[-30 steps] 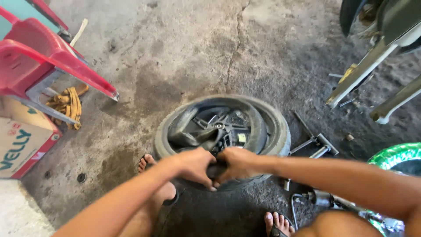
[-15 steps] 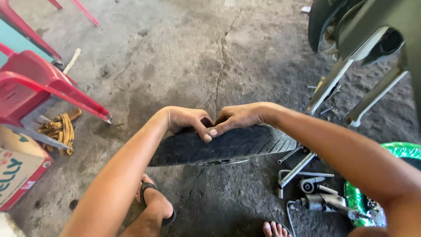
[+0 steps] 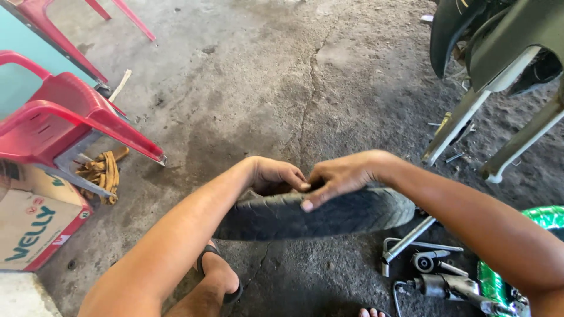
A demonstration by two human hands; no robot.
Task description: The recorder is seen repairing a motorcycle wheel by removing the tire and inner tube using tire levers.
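A worn black motorcycle tyre (image 3: 329,216) stands tilted up on edge in front of me, its tread facing the camera. My left hand (image 3: 275,176) grips its top edge, fingers curled over the far side. Right beside it, my right hand (image 3: 339,175) also holds the top edge, fingertips pressed on the tread. The two hands nearly touch. The wheel's rim and hub are hidden behind the tread.
Red plastic chairs (image 3: 70,120) stand at the left beside a cardboard box (image 3: 32,229) and a pair of yellow gloves (image 3: 101,173). A motorcycle's front fork (image 3: 464,123) rises at the right. Metal tools (image 3: 423,258) and a green object (image 3: 546,217) lie at lower right. My sandalled foot (image 3: 220,276) is below the tyre.
The wheel lay flat on the floor a second ago; both hands have lifted it up on edge, so only the tread shows now. The view has come closer.
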